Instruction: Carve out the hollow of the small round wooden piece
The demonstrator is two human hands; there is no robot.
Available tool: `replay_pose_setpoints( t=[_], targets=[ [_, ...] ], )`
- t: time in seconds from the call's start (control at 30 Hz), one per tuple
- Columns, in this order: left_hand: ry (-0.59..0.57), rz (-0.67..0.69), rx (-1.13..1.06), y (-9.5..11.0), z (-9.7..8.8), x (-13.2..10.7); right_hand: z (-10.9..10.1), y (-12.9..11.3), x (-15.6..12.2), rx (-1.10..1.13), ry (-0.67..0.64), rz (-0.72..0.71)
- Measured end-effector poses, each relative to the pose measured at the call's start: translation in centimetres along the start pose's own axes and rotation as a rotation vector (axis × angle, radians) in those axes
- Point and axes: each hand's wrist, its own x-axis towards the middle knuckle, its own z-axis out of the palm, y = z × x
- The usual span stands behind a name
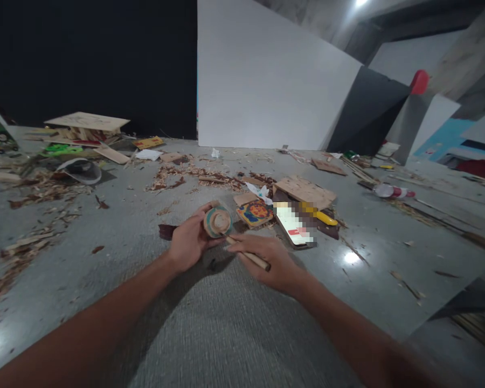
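My left hand (188, 240) is closed around a small round wooden piece (217, 221) with pale rings and a bluish rim, held just above the grey floor. My right hand (267, 257) grips a thin wooden-handled tool (250, 258) like a pen. The tool's tip touches the lower right edge of the round piece. Both forearms reach in from the bottom of the view.
A phone (294, 225), a colourful painted tile (255, 212), a yellow-handled tool (321, 215) and cardboard (306, 191) lie just beyond my hands. Wood shavings (194, 178) litter the floor. Stacked boards (87, 129) stand far left, a bottle (390, 191) at right, white panels (267, 81) behind.
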Motion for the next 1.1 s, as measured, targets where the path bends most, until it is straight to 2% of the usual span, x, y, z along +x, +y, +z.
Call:
replay_pose_setpoints(
  t=[0.1, 0.17, 0.37, 0.5, 0.6, 0.8, 0.9, 1.0, 1.1],
  targets=[
    [0.056, 0.004, -0.019, 0.2, 0.7, -0.3, -0.1, -0.5, 0.3, 0.039, 0.077, -0.017],
    [0.053, -0.017, -0.011, 0.3, 1.0, -0.5, 0.0, -0.7, 0.5, 0.043, 0.103, -0.022],
    [0.001, -0.04, 0.049, 0.3, 1.0, -0.7, 0.9, -0.6, 0.6, 0.017, 0.069, 0.003],
    [0.06, -0.051, -0.003, 0.6, 1.1, -0.7, 1.0, -0.2, 0.3, 0.03, 0.024, 0.007],
    [0.106, -0.055, -0.06, 0.8, 1.1, -0.6, 0.6, 0.2, 0.2, 0.045, -0.036, 0.005],
    [0.038, -0.004, -0.125, 0.5, 0.8, -0.4, -0.6, 0.3, 0.4, 0.089, -0.124, 0.016],
    [0.058, 0.011, -0.135, 0.5, 0.5, -0.2, -1.2, 0.3, 0.4, 0.069, -0.155, 0.034],
    [0.078, 0.023, -0.156, 0.8, 0.4, -0.1, -1.8, 0.4, 0.5, 0.011, -0.161, 0.045],
    [0.105, 0.039, -0.171, 1.0, 0.7, -0.1, -2.2, 0.8, 0.4, 0.0, -0.101, 0.031]
  ],
)
